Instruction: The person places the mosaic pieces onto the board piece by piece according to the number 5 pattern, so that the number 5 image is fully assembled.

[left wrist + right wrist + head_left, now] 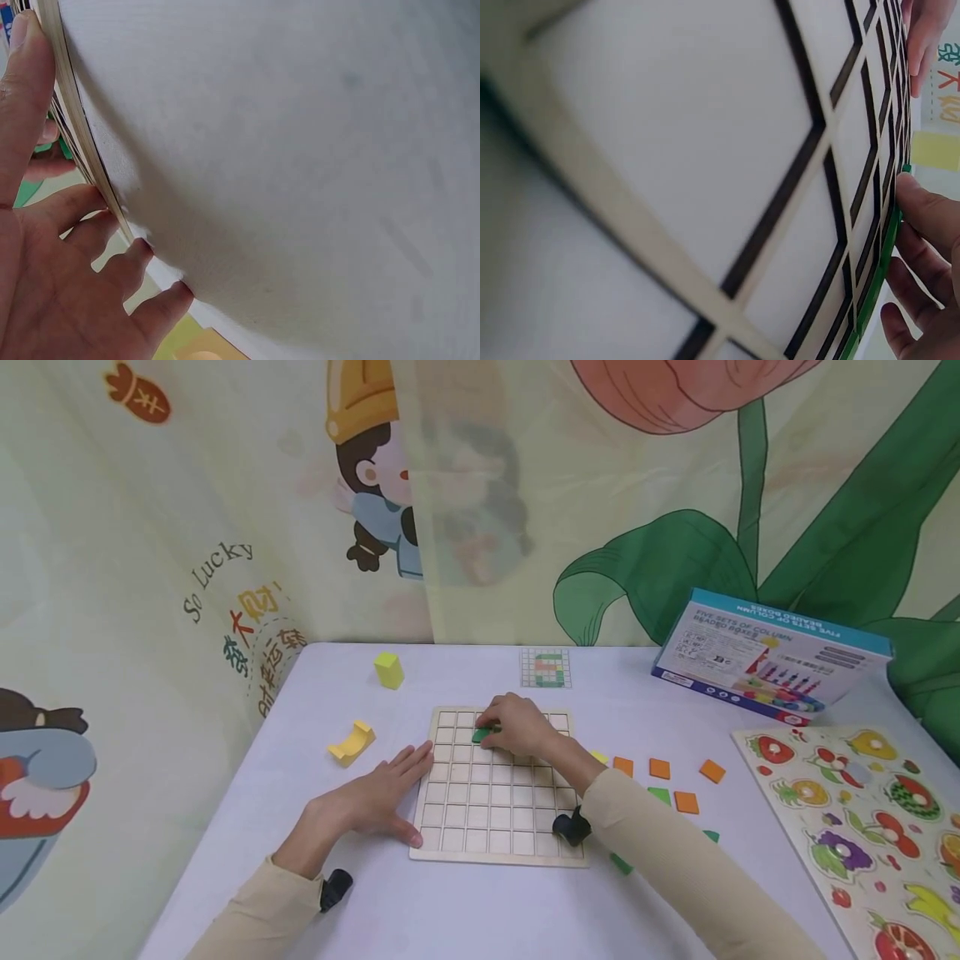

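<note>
Over the far rows of the board (498, 858), the person's right hand (517, 727) has its grip on a green tile (481, 736), pinched by thumb and fingers. The left hand (386, 785) grasps nothing, its spread fingers touching the board's left edge. I see orange tiles (660, 768) right of the board, a card (546, 668) beyond it.

Looks like a children's play corner; cannot tell whether home or studio. Shown by a cartoon-printed cream fabric backdrop (480, 618) at twelve o'clock in the head view, a white-topped table (480, 914) at six, a blue-and-white cardboard bead-set box (772, 656) at three and a flat pale fruit-picture board (862, 814) at four.
</note>
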`<state>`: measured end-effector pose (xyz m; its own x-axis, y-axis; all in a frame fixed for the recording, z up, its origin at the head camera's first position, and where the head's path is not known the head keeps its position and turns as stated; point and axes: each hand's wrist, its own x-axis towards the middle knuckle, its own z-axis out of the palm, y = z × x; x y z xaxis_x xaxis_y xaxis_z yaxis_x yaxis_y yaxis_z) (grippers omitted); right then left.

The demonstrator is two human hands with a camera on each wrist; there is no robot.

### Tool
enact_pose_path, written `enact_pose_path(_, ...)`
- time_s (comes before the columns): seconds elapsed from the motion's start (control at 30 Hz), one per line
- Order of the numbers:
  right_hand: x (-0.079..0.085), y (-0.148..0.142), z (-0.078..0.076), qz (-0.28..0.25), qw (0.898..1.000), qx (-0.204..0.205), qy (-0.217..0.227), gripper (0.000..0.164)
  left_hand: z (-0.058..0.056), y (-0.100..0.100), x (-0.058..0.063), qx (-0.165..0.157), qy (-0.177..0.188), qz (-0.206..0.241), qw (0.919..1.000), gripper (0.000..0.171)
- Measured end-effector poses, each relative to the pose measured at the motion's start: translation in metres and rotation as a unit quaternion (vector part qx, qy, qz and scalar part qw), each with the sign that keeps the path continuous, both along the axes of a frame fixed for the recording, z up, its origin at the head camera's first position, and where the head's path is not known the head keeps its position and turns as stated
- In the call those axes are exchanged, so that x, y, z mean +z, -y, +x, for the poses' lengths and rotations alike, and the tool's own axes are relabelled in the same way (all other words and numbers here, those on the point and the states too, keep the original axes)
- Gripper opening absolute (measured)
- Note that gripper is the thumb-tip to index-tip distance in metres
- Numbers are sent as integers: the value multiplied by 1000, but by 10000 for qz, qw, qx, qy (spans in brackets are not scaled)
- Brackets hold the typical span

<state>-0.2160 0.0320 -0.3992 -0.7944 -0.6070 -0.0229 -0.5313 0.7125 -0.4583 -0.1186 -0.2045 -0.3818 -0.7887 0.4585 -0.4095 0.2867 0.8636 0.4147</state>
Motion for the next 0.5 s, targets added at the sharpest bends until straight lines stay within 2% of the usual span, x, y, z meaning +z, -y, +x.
enact_pose_path(0.3, -6, -4, 0, -101, 9999, -23, -86, 24, 1, -1, -1, -21, -15, -79, 10000, 114)
enact_pose_path(0.5, -2, -6, 1, -154, 9999, -28, 25, 23, 1, -1, 1, -36, -38, -108, 9999, 114)
